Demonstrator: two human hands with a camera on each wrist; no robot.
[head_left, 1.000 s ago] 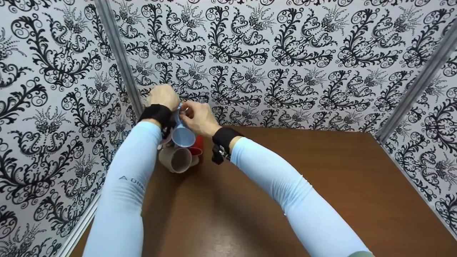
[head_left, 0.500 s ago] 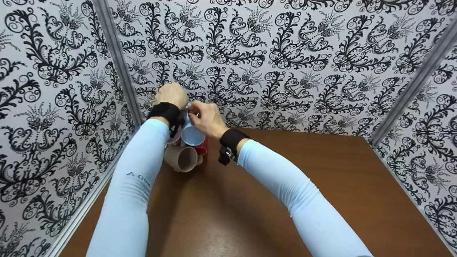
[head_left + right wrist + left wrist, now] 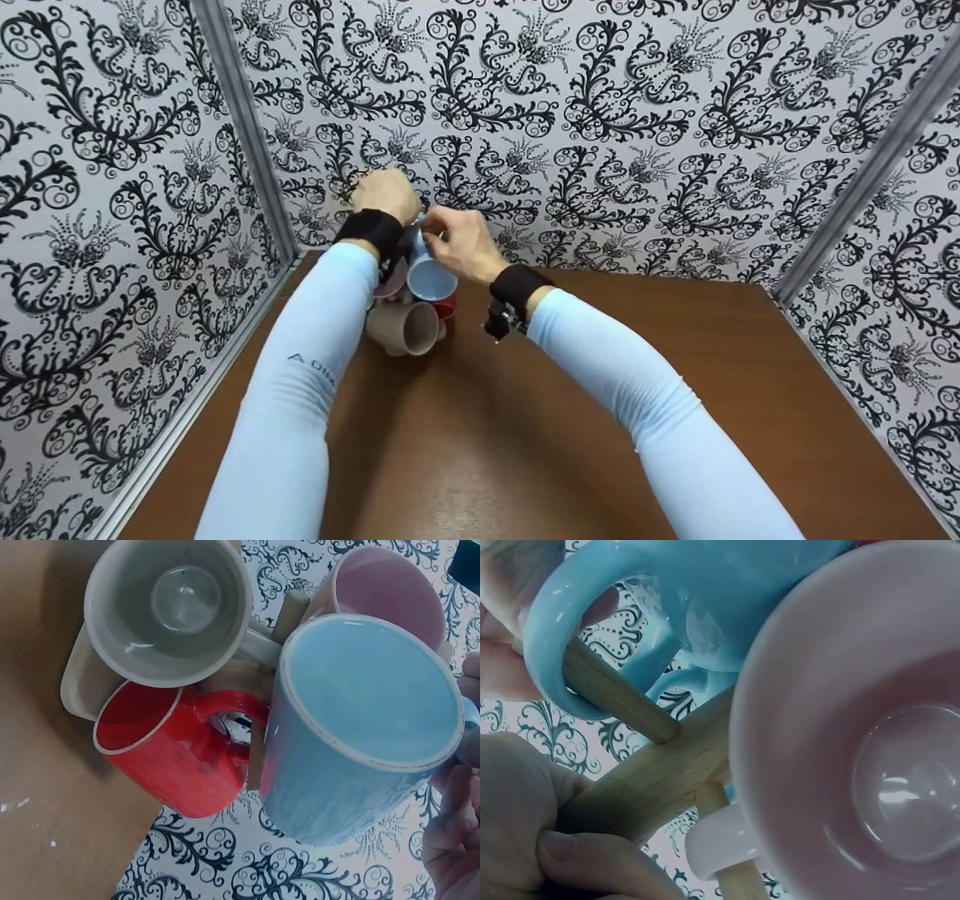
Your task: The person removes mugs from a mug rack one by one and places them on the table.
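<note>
My left hand (image 3: pixel 386 196) grips the top of the wooden post of a mug tree (image 3: pixel 660 772). A light blue mug (image 3: pixel 367 690) has its handle looped round an upper peg (image 3: pixel 619 694). My right hand (image 3: pixel 469 244) pinches that handle at the peg's end. A pink mug (image 3: pixel 802 690) hangs by its handle on another peg, close under my left wrist. On the lower side hang a beige mug (image 3: pixel 401 328) and a red mug (image 3: pixel 176 757), with their mouths outward. Behind the blue mug another light blue handle (image 3: pixel 694 682) shows, its mug mostly hidden.
The mug tree's wooden base (image 3: pixel 79 682) stands on the brown table (image 3: pixel 600 375), near the back left corner. Patterned walls (image 3: pixel 600 112) close in the back and both sides, with a grey metal post (image 3: pixel 247 127) at the left corner.
Both hands have shifted right together relative to the back wall, and the mug tree with its mugs has moved right with them. The hold on the post and on the blue mug's handle stays.
</note>
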